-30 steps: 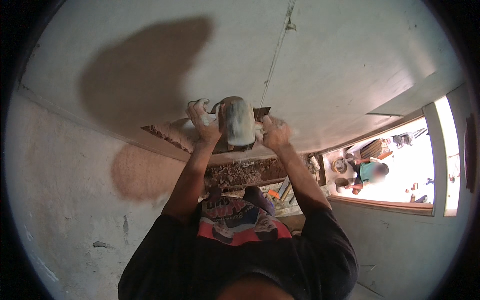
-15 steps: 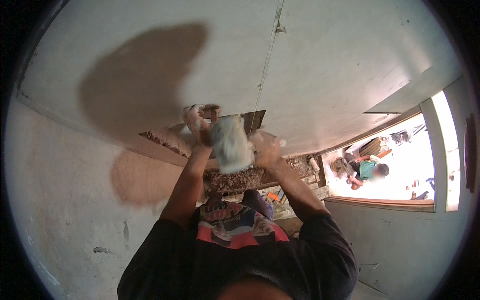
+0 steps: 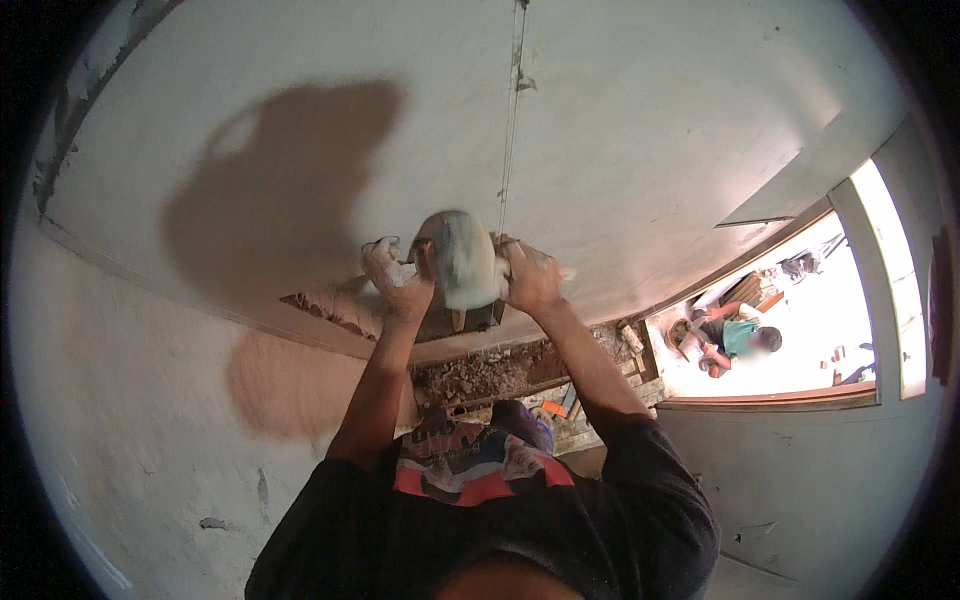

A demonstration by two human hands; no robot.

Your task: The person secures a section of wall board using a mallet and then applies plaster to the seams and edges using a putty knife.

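A pale, dirty, rounded block-like object (image 3: 460, 262), smeared by motion, is held up between my hands in front of the whitish wall. My right hand (image 3: 530, 275) is closed on its right edge, and a small white bit sticks out beside the wrist. My left hand (image 3: 398, 275), dusted white, has curled fingers at the object's left side. Something whitish shows among those fingers, but I cannot make out what. Below and behind is a broken-edged cutout (image 3: 335, 308) low in the wall, partly hidden by my arms and the object.
A thin double string (image 3: 508, 150) hangs down the wall. Rubble (image 3: 480, 370) lies along the wall's foot, near an orange item (image 3: 553, 408). At the right, a person in a green top (image 3: 742, 338) sits beyond a bright doorway (image 3: 820, 310). Another wall (image 3: 150, 380) stands at the left.
The pale object has moved up and tipped, its rounded end now toward the wall. My right hand has risen; my left has dropped slightly. The string appears farther left as the view shifts.
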